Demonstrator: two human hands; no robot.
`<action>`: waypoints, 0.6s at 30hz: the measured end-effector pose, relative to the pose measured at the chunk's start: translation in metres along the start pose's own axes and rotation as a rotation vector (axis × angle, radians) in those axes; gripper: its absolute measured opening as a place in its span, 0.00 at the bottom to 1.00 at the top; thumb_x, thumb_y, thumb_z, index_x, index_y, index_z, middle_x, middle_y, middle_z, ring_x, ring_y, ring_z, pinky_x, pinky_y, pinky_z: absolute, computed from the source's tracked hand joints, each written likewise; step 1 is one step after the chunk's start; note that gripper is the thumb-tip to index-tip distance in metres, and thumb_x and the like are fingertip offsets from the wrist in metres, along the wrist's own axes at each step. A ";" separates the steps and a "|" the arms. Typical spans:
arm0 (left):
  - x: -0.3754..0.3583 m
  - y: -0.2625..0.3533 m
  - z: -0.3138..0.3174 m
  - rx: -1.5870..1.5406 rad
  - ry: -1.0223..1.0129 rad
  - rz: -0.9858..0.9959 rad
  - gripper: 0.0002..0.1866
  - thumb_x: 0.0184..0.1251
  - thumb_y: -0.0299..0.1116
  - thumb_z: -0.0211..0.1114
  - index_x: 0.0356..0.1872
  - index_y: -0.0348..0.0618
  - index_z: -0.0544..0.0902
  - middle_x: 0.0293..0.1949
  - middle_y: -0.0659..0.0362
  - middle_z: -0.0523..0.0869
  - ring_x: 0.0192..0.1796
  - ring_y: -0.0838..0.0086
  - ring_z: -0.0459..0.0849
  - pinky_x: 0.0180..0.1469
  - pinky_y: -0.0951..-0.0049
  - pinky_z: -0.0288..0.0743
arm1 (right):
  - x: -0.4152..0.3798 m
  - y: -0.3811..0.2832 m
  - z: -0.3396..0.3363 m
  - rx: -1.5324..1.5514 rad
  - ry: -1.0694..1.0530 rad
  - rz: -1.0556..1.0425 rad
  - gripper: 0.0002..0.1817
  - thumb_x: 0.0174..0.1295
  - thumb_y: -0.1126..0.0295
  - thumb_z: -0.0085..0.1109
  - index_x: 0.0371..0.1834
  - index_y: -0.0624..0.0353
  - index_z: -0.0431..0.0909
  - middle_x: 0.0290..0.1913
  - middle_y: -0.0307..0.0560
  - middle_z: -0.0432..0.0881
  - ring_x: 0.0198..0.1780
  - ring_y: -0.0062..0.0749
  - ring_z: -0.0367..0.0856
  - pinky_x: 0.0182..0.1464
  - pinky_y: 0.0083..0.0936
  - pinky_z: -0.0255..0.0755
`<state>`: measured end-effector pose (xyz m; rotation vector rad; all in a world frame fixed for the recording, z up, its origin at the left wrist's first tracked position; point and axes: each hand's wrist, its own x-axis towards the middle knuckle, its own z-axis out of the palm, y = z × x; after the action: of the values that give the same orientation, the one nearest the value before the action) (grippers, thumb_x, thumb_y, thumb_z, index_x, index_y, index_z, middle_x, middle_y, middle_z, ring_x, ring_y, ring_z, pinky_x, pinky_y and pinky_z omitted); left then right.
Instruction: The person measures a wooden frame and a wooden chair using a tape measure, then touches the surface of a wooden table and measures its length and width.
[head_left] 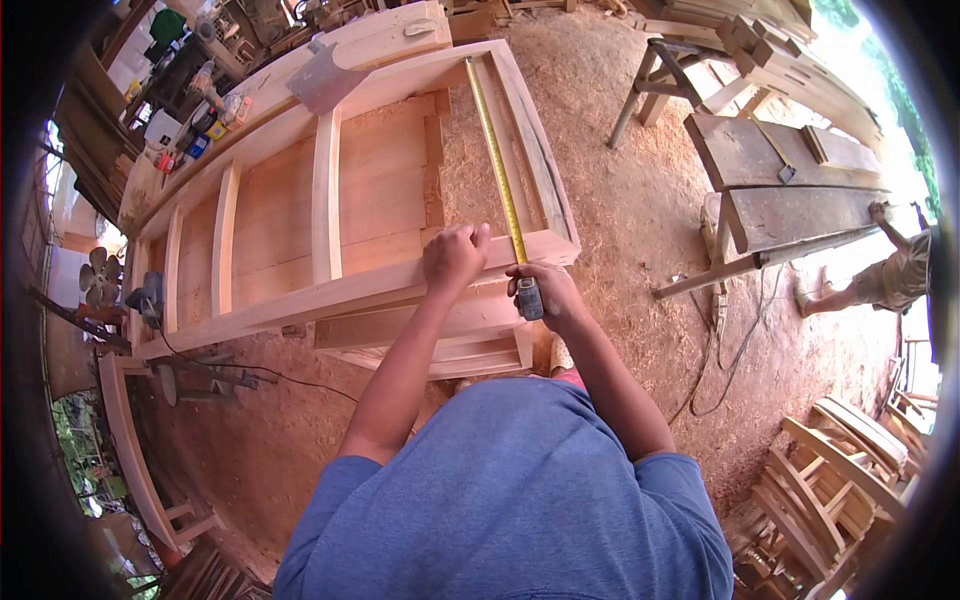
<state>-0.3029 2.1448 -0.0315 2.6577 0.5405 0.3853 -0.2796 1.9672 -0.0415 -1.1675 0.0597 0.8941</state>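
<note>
A yellow tape measure blade [493, 150] stretches across the right end of a large wooden frame [328, 200]. Its dark case [529, 298] is held in my right hand [552, 292], just outside the frame's near rail. My left hand [456, 258] is closed above that near rail, to the left of the blade; whether its curled fingers hold anything is hidden. The blade's far end lies at the frame's far rail.
Bottles and cans [205, 128] stand on the bench behind the frame. A power tool [148, 298] rests at the frame's left end. At right are a plank table [790, 215], a co-worker's arm and leg [890, 280], cables on the floor and stacked wooden parts [825, 490].
</note>
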 end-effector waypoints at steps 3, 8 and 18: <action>0.001 0.000 0.001 0.005 0.010 0.006 0.21 0.65 0.47 0.56 0.20 0.42 0.80 0.27 0.51 0.85 0.32 0.55 0.84 0.37 0.56 0.78 | 0.001 0.000 -0.001 0.021 -0.005 0.007 0.13 0.63 0.71 0.48 0.37 0.70 0.81 0.25 0.49 0.82 0.24 0.27 0.79 0.27 0.22 0.72; 0.000 0.001 -0.001 0.005 0.008 0.000 0.20 0.65 0.47 0.56 0.21 0.42 0.81 0.28 0.51 0.85 0.33 0.55 0.85 0.37 0.56 0.78 | 0.001 0.001 -0.001 0.030 0.003 0.002 0.13 0.63 0.72 0.48 0.37 0.70 0.80 0.25 0.49 0.82 0.23 0.28 0.79 0.27 0.22 0.72; 0.000 0.001 -0.001 0.007 -0.006 -0.007 0.21 0.65 0.47 0.56 0.21 0.42 0.81 0.28 0.51 0.85 0.33 0.55 0.85 0.37 0.56 0.78 | 0.000 0.000 0.000 0.040 -0.001 0.010 0.13 0.63 0.71 0.48 0.37 0.70 0.80 0.25 0.50 0.82 0.23 0.28 0.79 0.27 0.22 0.72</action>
<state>-0.3027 2.1450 -0.0301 2.6615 0.5505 0.3741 -0.2798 1.9676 -0.0417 -1.1306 0.0819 0.8987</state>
